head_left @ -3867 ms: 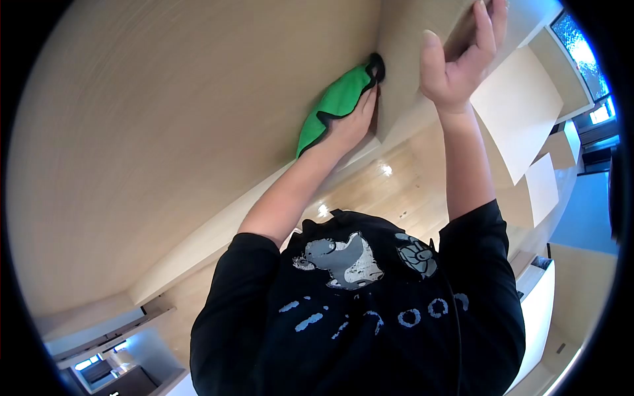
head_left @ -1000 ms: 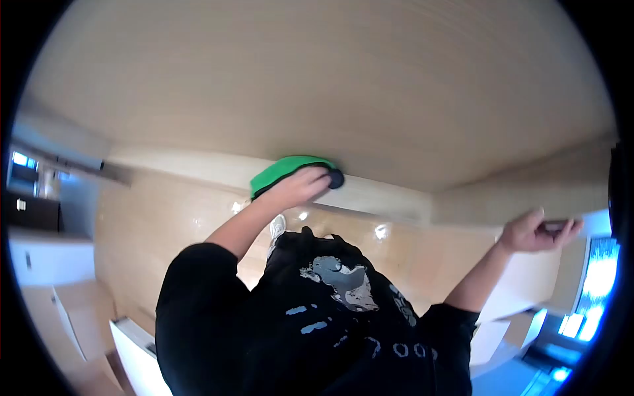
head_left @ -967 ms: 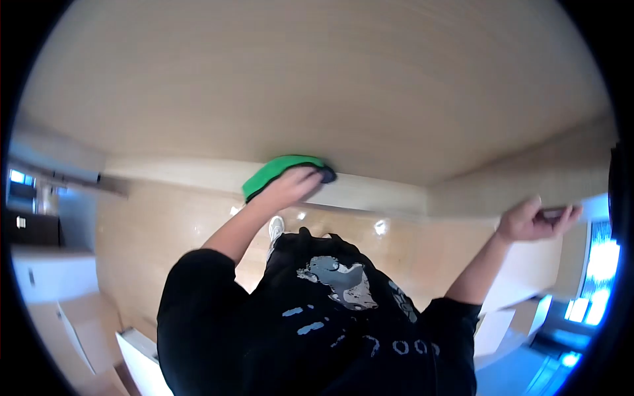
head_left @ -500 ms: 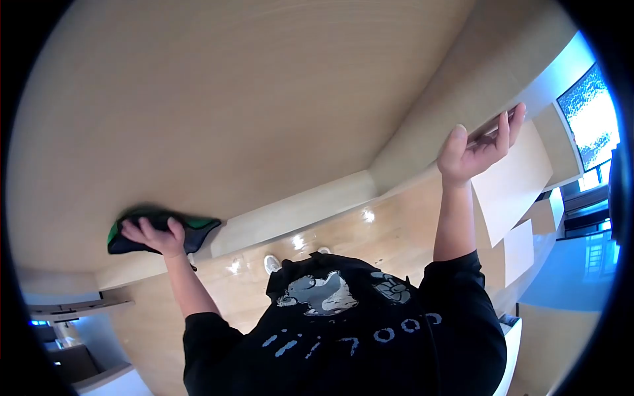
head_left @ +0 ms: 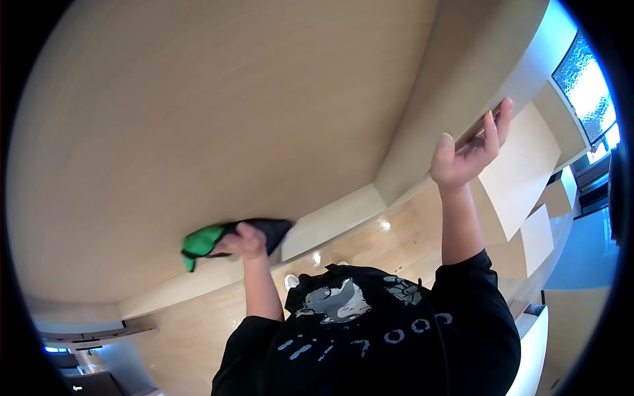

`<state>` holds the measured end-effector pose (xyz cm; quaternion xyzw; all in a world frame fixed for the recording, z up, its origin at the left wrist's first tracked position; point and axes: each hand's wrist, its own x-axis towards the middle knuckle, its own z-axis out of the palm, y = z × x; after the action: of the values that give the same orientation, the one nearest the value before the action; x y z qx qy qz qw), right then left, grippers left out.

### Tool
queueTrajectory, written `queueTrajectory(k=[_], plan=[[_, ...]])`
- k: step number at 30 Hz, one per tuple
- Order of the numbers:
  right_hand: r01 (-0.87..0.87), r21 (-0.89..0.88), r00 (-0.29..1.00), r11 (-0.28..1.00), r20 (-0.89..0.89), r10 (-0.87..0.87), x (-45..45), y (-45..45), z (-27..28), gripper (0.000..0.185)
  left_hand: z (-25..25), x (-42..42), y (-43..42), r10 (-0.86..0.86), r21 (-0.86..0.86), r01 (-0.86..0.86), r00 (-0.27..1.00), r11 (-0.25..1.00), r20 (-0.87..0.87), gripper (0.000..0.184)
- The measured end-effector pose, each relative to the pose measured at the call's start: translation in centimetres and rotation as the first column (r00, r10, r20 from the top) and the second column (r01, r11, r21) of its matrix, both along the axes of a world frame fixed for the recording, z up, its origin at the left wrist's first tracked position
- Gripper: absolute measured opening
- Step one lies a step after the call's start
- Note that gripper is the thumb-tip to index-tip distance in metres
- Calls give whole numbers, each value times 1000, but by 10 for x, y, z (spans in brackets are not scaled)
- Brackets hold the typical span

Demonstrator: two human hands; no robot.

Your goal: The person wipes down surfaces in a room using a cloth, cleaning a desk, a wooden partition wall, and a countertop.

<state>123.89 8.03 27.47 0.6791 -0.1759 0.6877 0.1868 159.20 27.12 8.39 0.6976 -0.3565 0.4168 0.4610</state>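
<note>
My left hand (head_left: 247, 241) presses a green and black cloth (head_left: 206, 240) against the broad light-wood panel (head_left: 218, 119), just above the pale ledge at its lower edge. The fingers are partly blurred and partly covered by folds of the cloth, and its dark part sticks out to the right. At the upper right, my right hand (head_left: 467, 150) touches the front edge of the wooden side panel (head_left: 426, 132), with the thumb and fingers stretched apart. Nothing loose shows in this hand.
Below the ledge (head_left: 343, 214) lies a shiny wooden floor (head_left: 191, 333), where the tips of my shoes show. Light-wood boxes or open fronts (head_left: 518, 168) stand at the right, near a bright window (head_left: 588, 82). A dark unit (head_left: 99, 384) is at the lower left.
Compared with half a second ago, my left hand and the cloth have moved right along the panel, and more green shows at the left. My right hand stays at the side panel's edge.
</note>
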Motion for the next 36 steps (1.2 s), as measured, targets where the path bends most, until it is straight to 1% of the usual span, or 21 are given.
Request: queueTrajectory(k=[1,4,6,8,9,10,11,12,15,16,20,22,25,26,27,28,30,31,32,34,36], plan=[[9,-8,1000,1000,-5,-9,0,-1,0,65,10,-18,-7,-7,143,1,999,990,45,76],[13,-11,1000,1000,-1,-13,-2,-4,-3,65,25,-62,-45,-275,262,208,927,942,255,57],[19,-9,1000,1000,8,-19,-1,-6,-6,64,32,-98,-67,-471,339,372,836,864,283,44],[19,-11,1000,1000,10,-19,0,-11,-8,64,41,-134,-104,-699,385,599,682,702,213,29],[19,-6,1000,1000,10,-19,-1,-12,-9,64,44,-146,-123,-825,397,727,535,560,184,23],[20,0,1000,1000,9,-20,-1,-12,-10,63,53,-162,-132,-833,500,749,545,434,-93,25],[30,-1,1000,1000,5,-30,-1,-11,-10,63,66,-177,-136,-762,557,780,537,285,-363,28],[39,-2,999,999,0,-39,-1,-12,-9,63,73,-185,-138,-617,563,817,508,125,-601,31],[17,-8,1000,1000,10,-17,-1,-18,-9,62,60,-185,-131,-678,773,609,644,175,-353,38],[3,-8,1000,1000,21,-3,0,-18,-9,62,58,-181,-124,-691,803,570,652,174,-313,38],[19,27,999,999,-52,-17,-5,-10,-8,65,50,-142,-87,-752,838,529,605,135,-261,39],[-27,38,999,999,-20,27,-5,-14,-11,64,43,-114,-68,-773,845,513,594,152,-222,40],[-11,35,1000,999,12,11,-4,-10,-15,64,27,-57,-22,-750,871,438,648,224,-132,41],[-19,34,1000,999,-24,20,-7,-9,-15,67,20,-37,-4,-709,859,461,681,223,-181,41],[-23,54,999,998,-28,25,-7,-9,-17,68,2,-13,15,-594,698,681,662,222,-457,45],[-35,77,999,996,-26,37,-4,-9,-21,69,-31,16,31,-464,480,833,552,275,-692,50],[-112,103,994,988,15,111,-3,-9,-22,69,-87,65,75,-313,592,577,811,562,-494,52],[-127,89,992,988,22,125,0,-10,-21,69,-92,82,87,-202,681,319,947,659,-248,54],[-128,74,992,989,26,127,-1,-10,-19,69,-87,99,100,-89,673,93,995,734,-41,57],[-62,81,998,995,16,61,-3,-4,-18,67,-72,139,119,74,500,-98,995,860,67,64],[-30,75,999,997,-17,32,-5,-5,-19,65,-57,187,127,-3,125,11,998,992,-58,70]])
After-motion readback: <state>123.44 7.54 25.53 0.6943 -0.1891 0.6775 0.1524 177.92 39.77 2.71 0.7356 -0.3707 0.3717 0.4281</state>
